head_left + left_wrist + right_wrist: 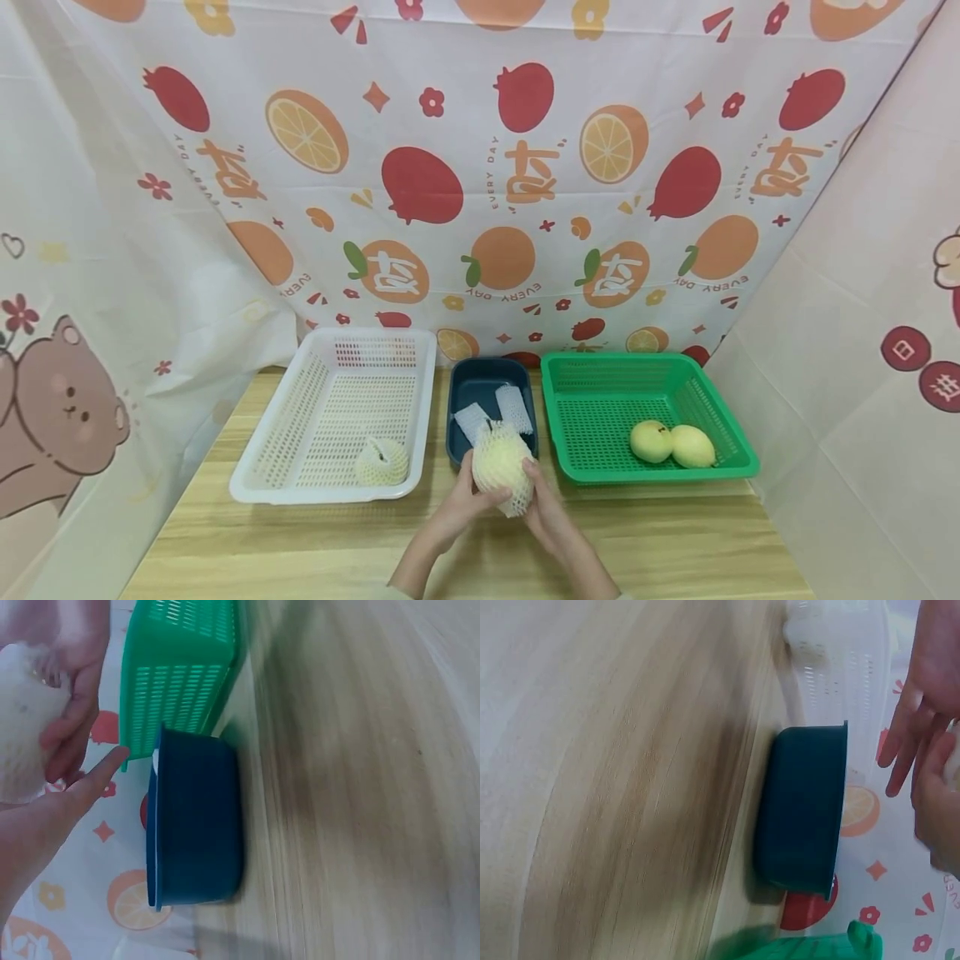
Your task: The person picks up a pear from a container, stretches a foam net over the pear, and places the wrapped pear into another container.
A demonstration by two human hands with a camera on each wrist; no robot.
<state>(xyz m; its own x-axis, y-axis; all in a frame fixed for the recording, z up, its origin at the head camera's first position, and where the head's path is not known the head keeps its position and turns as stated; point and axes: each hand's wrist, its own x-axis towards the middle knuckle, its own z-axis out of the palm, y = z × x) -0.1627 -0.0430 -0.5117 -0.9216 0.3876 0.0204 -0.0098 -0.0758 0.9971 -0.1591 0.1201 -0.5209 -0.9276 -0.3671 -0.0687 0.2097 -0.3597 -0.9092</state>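
Over the front of the small blue bin, both hands hold a pale yellow pear (501, 463) in a white foam net, its dark stem poking out at the top. My left hand (463, 506) grips it from the left, with the thumb across its front. From the right, my right hand (549, 510) holds the netted fruit near its lower side. In the left wrist view the foam-covered pear (22, 724) is cut off by the frame edge. Two folded foam nets, one on the left (472, 421) and one on the right (513, 408), lie in the blue bin (454, 446).
A white basket (247, 467) at the left contains another netted pear (382, 462). At the right stands a green basket (592, 477) with two bare yellow fruits (651, 442). All sit on a wooden table (300, 550) before a fruit-printed cloth (480, 183).
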